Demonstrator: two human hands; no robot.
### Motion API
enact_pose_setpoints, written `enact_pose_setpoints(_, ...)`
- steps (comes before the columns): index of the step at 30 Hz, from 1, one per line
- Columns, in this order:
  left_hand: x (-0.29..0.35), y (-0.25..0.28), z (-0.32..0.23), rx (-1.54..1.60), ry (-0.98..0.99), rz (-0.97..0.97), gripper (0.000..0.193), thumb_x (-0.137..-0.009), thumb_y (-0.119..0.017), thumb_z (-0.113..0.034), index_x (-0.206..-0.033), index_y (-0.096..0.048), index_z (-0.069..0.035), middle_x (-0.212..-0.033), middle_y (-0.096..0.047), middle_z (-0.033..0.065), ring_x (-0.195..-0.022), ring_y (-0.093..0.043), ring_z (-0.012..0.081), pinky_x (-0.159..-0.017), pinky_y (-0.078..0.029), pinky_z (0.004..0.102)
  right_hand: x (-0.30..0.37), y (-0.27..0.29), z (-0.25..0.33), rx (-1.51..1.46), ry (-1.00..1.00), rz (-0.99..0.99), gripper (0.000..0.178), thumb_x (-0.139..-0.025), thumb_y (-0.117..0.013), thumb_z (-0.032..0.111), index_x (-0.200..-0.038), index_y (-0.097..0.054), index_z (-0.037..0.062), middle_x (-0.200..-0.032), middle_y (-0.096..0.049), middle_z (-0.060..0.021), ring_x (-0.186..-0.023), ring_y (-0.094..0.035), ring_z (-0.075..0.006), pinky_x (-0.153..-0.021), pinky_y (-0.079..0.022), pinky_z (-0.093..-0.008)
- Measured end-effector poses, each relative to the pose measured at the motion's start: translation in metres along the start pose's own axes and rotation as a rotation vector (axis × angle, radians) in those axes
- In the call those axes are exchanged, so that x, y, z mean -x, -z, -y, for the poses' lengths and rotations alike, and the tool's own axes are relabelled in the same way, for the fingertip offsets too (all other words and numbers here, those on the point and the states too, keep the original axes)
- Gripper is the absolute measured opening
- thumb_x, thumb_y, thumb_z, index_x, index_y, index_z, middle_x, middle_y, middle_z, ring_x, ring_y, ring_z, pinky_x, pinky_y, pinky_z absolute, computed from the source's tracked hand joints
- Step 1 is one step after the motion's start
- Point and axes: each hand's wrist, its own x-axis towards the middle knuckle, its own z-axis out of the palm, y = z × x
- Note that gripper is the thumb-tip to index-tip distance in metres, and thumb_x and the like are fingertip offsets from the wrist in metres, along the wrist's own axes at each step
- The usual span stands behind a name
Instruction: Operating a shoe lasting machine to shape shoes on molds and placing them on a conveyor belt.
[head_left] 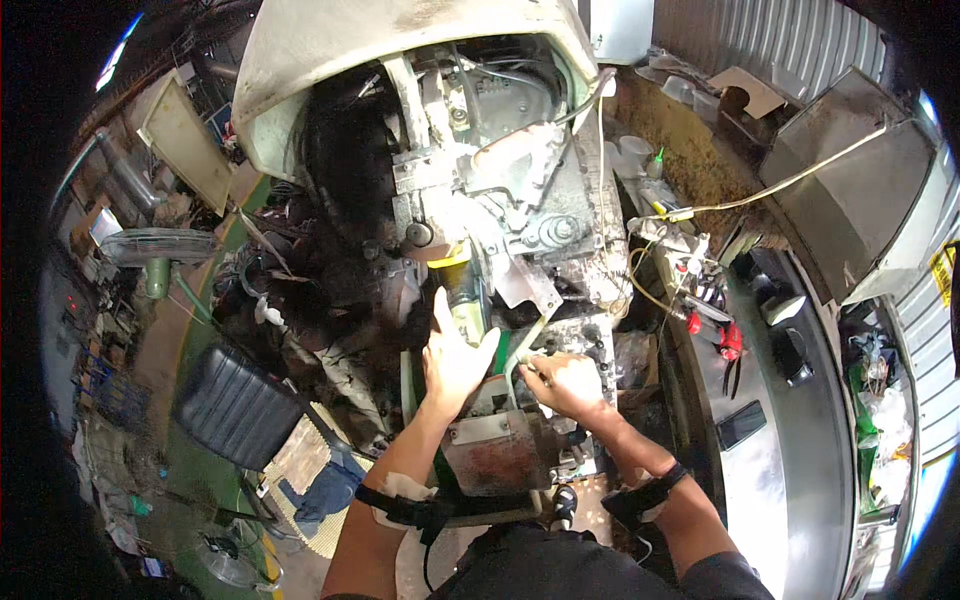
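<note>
In the middle stands a machine (415,170) with its interior exposed. My left hand (455,365) is open, fingers stretched and thumb apart, at the lower end of a cylinder (467,318) with a yellow and dark upper part; whether it touches the cylinder is unclear. My right hand (570,387) is closed at a thin, pale, bent lever (531,340) that rises toward a bright metal plate (527,282). Its fingertips are partly hidden. Below and between my hands is a worn, reddish-grey metal block (497,455).
A black-backed chair (236,402) with cloth on its seat stands left, near a fan (160,245). On the right a long metal bench (800,440) carries a phone (740,424). Red-handled tools (730,340) and a yellowish hose (640,270) lie beside the machine.
</note>
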Motion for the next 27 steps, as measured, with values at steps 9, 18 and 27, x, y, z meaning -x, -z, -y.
enact_pose_setpoints(9, -0.002, 0.001, 0.007, -0.025, 0.016, -0.003, 0.103, -0.077, -0.080, -0.037, -0.156, -0.017, -0.013, -0.099, -0.066, 0.0353, -0.093, -0.065, 0.0518, -0.086, -0.053, 0.0549, -0.003, -0.007, 0.004, -0.030, 0.045, -0.040, 0.014, -0.087, -0.070, 0.022, -0.091, -0.072, 0.0090, -0.068, -0.067, -0.0103, -0.061, -0.066, -0.0275, -0.058, -0.052, -0.0389)
enact_pose_setpoints(18, 0.000, 0.000, 0.006, -0.014, 0.023, 0.002, 0.102, -0.076, -0.080, -0.038, -0.155, -0.021, -0.011, -0.099, -0.067, 0.0339, -0.092, -0.066, 0.0501, -0.084, -0.053, 0.0543, -0.002, 0.001, 0.006, -0.002, 0.089, -0.058, 0.012, -0.087, -0.068, 0.021, -0.088, -0.066, 0.0093, -0.066, -0.065, -0.0084, -0.059, -0.066, -0.0255, -0.056, -0.053, -0.0376)
enact_pose_setpoints(27, 0.001, 0.004, 0.001, -0.021, 0.037, 0.009, 0.101, -0.077, -0.080, -0.040, -0.154, -0.021, -0.012, -0.100, -0.068, 0.0327, -0.094, -0.066, 0.0495, -0.085, -0.053, 0.0540, -0.002, -0.001, 0.004, -0.003, 0.092, -0.048, 0.014, -0.088, -0.068, 0.021, -0.094, -0.067, 0.0081, -0.067, -0.065, -0.0091, -0.061, -0.067, -0.0260, -0.057, -0.053, -0.0383)
